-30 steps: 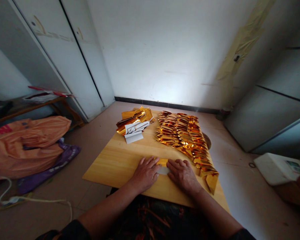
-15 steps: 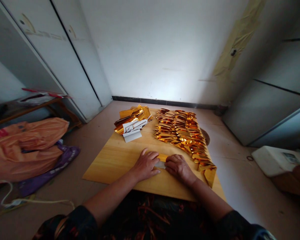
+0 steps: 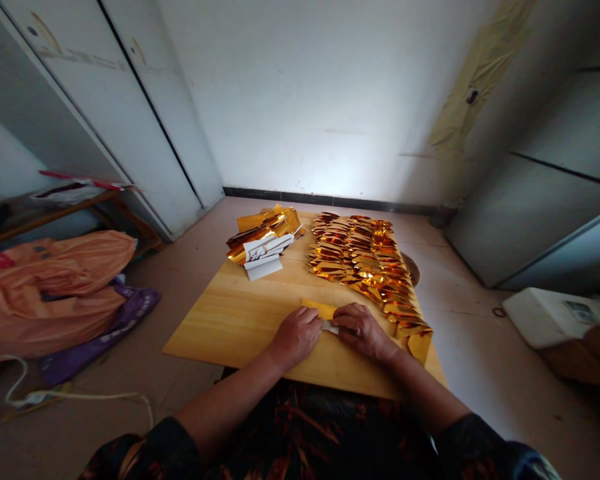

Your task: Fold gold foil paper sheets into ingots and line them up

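Note:
A sheet of gold foil paper (image 3: 319,308) lies on the wooden board (image 3: 230,320), its pale underside turned up along the near edge. My left hand (image 3: 300,333) is closed on the left part of that near edge, fingers bunched. At the right part, my right hand (image 3: 363,331) pinches the same edge between thumb and fingers. Beyond my right hand spread rows of folded gold foil pieces (image 3: 355,250), overlapping one another. A loose pile of gold foil sheets (image 3: 270,230) with white paper (image 3: 264,267) sits at the far left of the board.
On the left floor lie an orange bag (image 3: 85,267), a purple bag (image 3: 105,333) and a white cable (image 3: 90,396). Grey cabinets (image 3: 125,120) stand behind them. A white box (image 3: 545,317) is at right, near a grey refrigerator-like unit (image 3: 545,193).
My left hand's fingers have gone from spread flat to curled in at the paper's near edge. More of the gold sheet shows between my hands. The view has shifted slightly.

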A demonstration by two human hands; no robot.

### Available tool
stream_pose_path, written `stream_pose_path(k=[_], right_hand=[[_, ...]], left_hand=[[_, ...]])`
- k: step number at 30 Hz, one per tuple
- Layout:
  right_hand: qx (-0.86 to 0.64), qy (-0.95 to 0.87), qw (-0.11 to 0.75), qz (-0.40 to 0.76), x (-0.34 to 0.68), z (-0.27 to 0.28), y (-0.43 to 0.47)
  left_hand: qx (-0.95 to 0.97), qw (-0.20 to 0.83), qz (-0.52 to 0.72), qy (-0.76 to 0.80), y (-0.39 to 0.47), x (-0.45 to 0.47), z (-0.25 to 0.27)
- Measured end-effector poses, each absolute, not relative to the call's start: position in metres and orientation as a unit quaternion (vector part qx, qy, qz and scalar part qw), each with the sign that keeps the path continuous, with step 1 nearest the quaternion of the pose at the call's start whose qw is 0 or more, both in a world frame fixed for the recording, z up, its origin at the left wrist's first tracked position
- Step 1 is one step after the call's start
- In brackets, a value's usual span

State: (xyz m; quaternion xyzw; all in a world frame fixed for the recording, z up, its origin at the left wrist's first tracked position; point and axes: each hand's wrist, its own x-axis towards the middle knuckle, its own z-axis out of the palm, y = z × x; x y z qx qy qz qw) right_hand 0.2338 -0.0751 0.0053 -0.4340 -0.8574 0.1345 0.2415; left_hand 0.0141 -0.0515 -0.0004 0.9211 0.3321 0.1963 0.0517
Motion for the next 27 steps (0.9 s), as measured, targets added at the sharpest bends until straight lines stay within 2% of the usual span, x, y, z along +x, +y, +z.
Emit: stream_pose_path(k=[7,18,27], right_hand=[[-0.443,-0.846,0.268,0.127,0.231,-0.005,-0.066],[-0.488,-0.805,0.277,0.190,0.223,-0.005,-0.059],[-0.573,-0.768,0.225,0.178,0.208,0.014,-0.064]], left_hand=[[0.925,0.072,0.189,0.321,-0.058,0.013,0.001],[0.939,0.055,0.148,0.305,-0.061,0.006,0.009],[0.939,0.026,0.161,0.304,-0.067,0.003,0.009]])
